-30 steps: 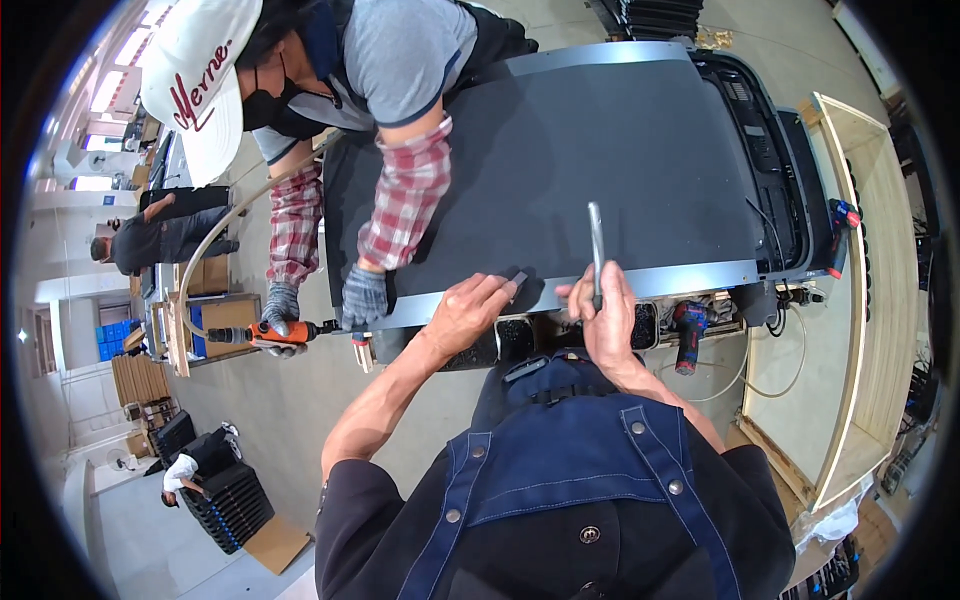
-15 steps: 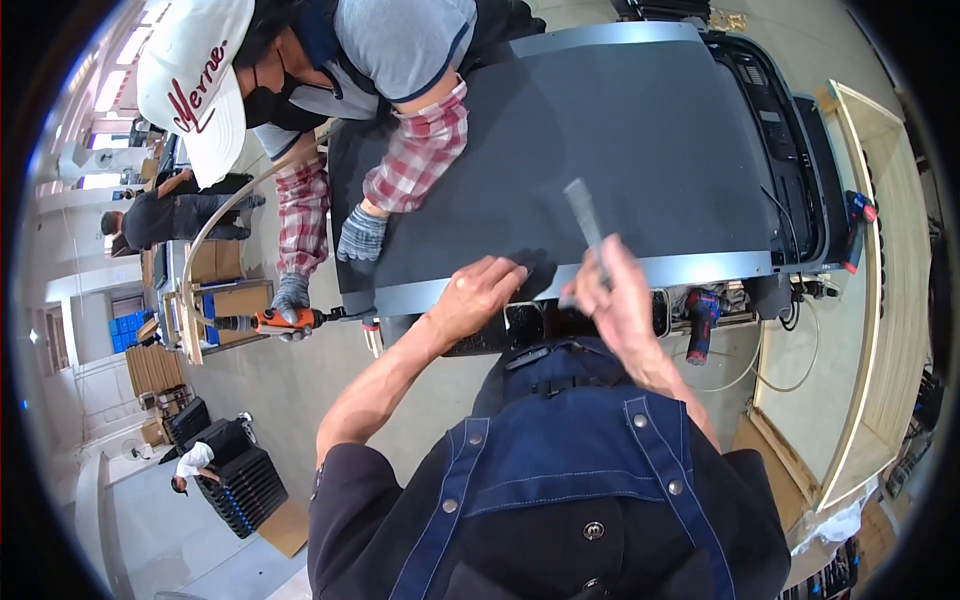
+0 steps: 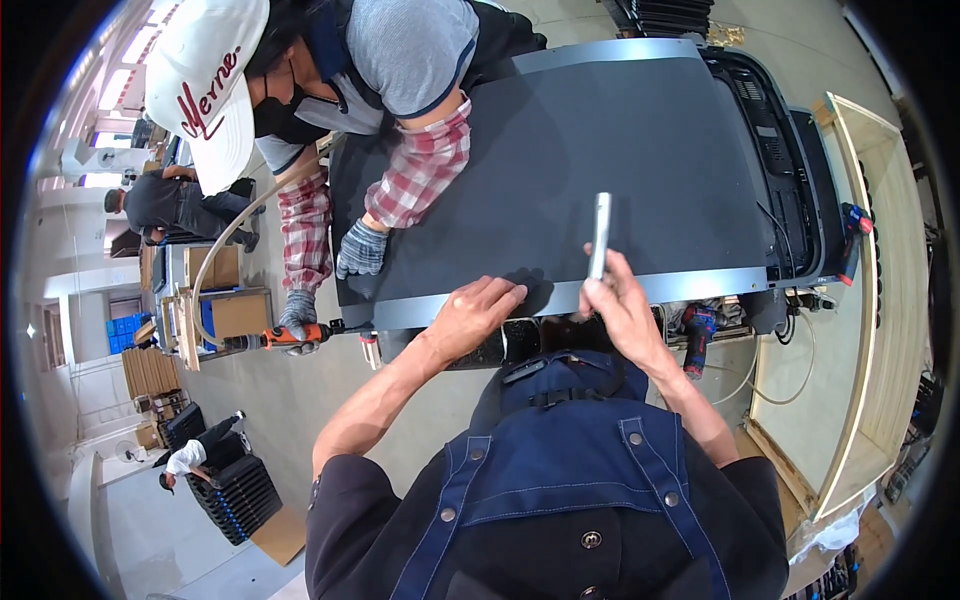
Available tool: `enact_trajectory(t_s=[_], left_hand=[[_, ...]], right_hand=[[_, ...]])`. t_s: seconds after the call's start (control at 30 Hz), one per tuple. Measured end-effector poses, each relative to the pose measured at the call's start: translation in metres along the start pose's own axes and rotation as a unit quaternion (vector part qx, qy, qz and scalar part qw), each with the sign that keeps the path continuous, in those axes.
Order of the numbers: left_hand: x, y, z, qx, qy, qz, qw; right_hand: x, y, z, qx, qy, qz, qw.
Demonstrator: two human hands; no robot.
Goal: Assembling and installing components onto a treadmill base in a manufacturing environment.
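A short, bright metal bar-shaped tool (image 3: pixel 601 235) stands up out of my right hand (image 3: pixel 620 308), whose fingers are closed round its lower end. It rises over the near part of a large dark grey panel (image 3: pixel 600 130). My left hand (image 3: pixel 477 312) lies at the panel's silvery near edge strip (image 3: pixel 690 284), fingers bent and pressed together. Whatever its fingertips hold, if anything, is hidden. Across the panel, a co-worker's gloved hand (image 3: pixel 361 248) presses on the surface. The co-worker's other gloved hand (image 3: pixel 298 314) grips an orange-and-black power tool (image 3: pixel 285 335) by the panel's left corner.
A blue-and-black cordless driver (image 3: pixel 699 335) hangs at the near edge, right of my hand. Another driver (image 3: pixel 853 240) sits by the right end, beside a pale wooden frame (image 3: pixel 862 340). A beige hose (image 3: pixel 207 240) curves down to the orange tool. Other people work farther off at left.
My right hand has settled, and the metal tool has swung from a leftward slant to nearly upright. My left hand keeps its place. The co-worker's hands stay nearly where they were.
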State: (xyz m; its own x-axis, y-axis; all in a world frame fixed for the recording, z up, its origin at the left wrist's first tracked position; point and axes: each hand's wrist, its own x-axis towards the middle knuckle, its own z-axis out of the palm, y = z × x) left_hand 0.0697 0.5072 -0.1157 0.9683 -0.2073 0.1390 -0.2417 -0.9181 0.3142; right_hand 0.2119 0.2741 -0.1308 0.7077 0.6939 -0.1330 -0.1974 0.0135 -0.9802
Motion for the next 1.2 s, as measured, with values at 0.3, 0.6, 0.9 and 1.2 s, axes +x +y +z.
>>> enact_trajectory(t_s=[0.3, 0.6, 0.9, 1.2], left_hand=[[-0.001, -0.01, 0.003, 0.013, -0.006, 0.012, 1.0], [0.004, -0.01, 0.002, 0.014, -0.016, 0.022, 1.0], [0.003, -0.01, 0.003, 0.017, -0.008, 0.022, 1.0], [0.012, -0.016, 0.003, 0.021, -0.027, 0.046, 0.998]], right_hand=[[-0.004, 0.015, 0.003, -0.481, -0.249, -0.033, 0.84], [0.018, -0.002, -0.007, -0.461, 0.012, -0.252, 0.851], [0.019, -0.019, -0.002, -0.477, 0.066, -0.223, 0.848], [0.02, -0.003, -0.014, -0.41, 0.028, -0.159, 0.898]])
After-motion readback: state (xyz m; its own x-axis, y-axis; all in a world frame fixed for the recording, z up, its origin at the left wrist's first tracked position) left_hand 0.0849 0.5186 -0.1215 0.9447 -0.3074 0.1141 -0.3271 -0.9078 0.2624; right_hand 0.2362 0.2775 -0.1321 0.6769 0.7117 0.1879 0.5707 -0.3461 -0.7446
